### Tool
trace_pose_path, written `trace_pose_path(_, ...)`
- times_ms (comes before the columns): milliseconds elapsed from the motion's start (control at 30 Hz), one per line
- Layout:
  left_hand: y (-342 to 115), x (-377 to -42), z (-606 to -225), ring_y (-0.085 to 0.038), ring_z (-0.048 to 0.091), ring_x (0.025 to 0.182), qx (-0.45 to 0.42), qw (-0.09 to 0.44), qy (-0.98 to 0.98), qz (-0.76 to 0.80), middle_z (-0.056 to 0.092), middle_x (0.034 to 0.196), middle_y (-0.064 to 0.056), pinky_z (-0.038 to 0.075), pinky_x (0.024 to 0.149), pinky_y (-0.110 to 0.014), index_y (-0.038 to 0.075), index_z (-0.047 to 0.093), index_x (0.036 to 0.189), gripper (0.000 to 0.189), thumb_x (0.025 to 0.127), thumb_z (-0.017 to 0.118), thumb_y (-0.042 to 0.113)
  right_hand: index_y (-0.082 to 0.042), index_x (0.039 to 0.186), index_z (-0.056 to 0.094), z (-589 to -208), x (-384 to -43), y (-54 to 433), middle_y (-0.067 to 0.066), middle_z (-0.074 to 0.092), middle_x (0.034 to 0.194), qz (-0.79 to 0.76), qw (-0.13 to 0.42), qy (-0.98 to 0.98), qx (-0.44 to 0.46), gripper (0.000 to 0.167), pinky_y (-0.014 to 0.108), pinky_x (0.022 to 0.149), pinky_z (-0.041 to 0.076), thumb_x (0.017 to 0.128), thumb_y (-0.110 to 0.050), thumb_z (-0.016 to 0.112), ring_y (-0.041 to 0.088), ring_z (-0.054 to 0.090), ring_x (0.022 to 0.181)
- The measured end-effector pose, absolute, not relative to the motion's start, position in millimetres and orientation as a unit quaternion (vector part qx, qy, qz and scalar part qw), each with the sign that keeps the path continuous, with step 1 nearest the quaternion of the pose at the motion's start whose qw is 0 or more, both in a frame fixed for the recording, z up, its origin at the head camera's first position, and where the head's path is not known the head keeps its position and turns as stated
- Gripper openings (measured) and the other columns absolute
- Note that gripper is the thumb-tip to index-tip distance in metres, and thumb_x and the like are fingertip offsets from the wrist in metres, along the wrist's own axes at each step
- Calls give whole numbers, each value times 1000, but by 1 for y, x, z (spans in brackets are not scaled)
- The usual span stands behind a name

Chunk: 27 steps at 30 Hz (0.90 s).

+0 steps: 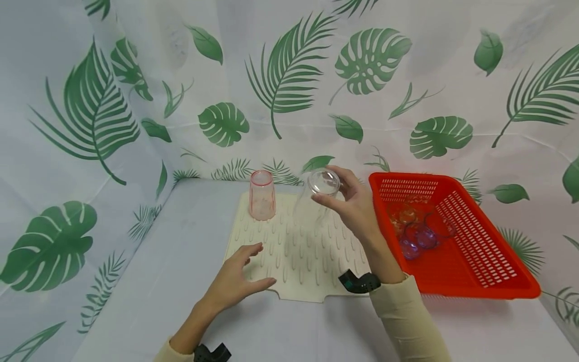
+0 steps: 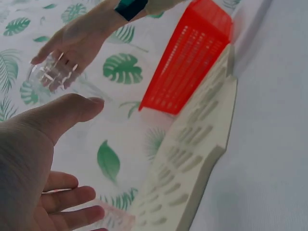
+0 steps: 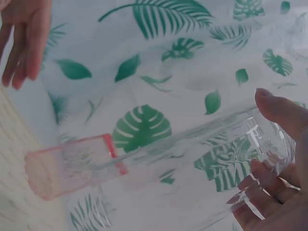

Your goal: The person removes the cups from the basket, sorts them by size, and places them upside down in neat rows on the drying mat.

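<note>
My right hand (image 1: 357, 211) grips a tall clear drinking glass (image 3: 221, 154) near its thick base, thumb on one side and fingers on the other. Base up, the glass stands over the far middle of a cream ridged drying mat (image 1: 298, 261); I cannot tell whether its rim touches the mat. To its left a pink-tinted glass (image 1: 262, 201) stands on the mat. My left hand (image 1: 230, 282) hovers at the mat's near left edge, thumb and fingers spread apart, holding nothing. In the left wrist view its thumb (image 2: 72, 110) points toward the clear glass.
Right of the mat sits a red slotted plastic basket (image 1: 479, 286). Inside it, toward the left, lie several see-through items, among them purple pieces (image 1: 425, 236) and an orange one (image 1: 407, 215). A leaf-patterned cloth (image 1: 289, 125) hangs behind the white-covered table (image 1: 181, 241).
</note>
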<state>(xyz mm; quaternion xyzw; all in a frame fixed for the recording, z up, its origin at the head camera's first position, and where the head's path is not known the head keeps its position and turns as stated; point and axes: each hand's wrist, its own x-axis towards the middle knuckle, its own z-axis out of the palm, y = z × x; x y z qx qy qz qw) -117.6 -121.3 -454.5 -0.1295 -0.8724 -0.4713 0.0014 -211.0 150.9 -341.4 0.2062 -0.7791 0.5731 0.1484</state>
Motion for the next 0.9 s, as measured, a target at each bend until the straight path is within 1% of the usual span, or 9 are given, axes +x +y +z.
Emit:
trace_pose_path(67, -128, -117, -456, -24, 53, 137, -111, 18, -886, -450, 56, 145, -5, 46, 111, -49, 11, 51, 145, 86, 74, 87, 46, -11, 142, 55, -341, -218, 148, 5, 60, 139, 574, 148, -780, 199, 63, 32, 105, 53, 84, -12, 81, 23, 59, 129)
trace_pose_path(167, -138, -115, -460, -28, 51, 139, -88, 39, -905, -414, 55, 146, -6, 45, 112, -51, 8, 51, 145, 88, 74, 86, 48, -13, 141, 55, -342, -229, 143, 5, 58, 140, 572, 150, -781, 200, 63, 41, 113, 47, 84, -16, 82, 24, 57, 131)
trace_pose_path(233, -144, -115, -464, -31, 49, 140, -79, 48, -914, -395, 53, 148, -9, 44, 113, -52, 5, 50, 145, 90, 75, 86, 47, -13, 142, 55, -343, -235, 141, 7, 57, 141, 575, 146, -779, 204, 62, 46, 116, 43, 85, -16, 81, 26, 55, 133)
trace_pose_path(333, -152, -115, -470, -36, 47, 141, -70, 53, -923, -375, 51, 150, -16, 43, 113, -54, 0, 47, 146, 93, 75, 86, 47, -12, 142, 54, -347, -245, 138, 9, 56, 141, 577, 141, -778, 206, 62, 48, 118, 40, 86, -15, 80, 28, 54, 134)
trace_pose_path(533, -162, -114, -482, -42, 39, 145, -50, 34, -932, -357, 41, 156, -24, 38, 117, -56, -4, 39, 150, 101, 76, 85, 47, -8, 143, 52, -359, -262, 135, 13, 55, 140, 581, 135, -778, 197, 62, 49, 120, 37, 87, -13, 78, 31, 53, 133)
trace_pose_path(700, -166, -115, -491, -43, 29, 150, -32, 7, -938, -346, 34, 159, -26, 32, 119, -60, -1, 34, 154, 106, 76, 83, 53, -9, 142, 53, -371, -274, 132, 15, 56, 138, 575, 133, -785, 186, 62, 50, 120, 37, 87, -16, 79, 33, 52, 134)
trace_pose_path(900, -169, -117, -499, -45, 24, 151, -30, -2, -946, -323, 31, 159, -29, 24, 122, -62, -2, 33, 154, 108, 77, 80, 57, -7, 142, 53, -382, -282, 129, 16, 56, 134, 581, 123, -787, 169, 64, 51, 121, 36, 86, -18, 80, 32, 52, 133)
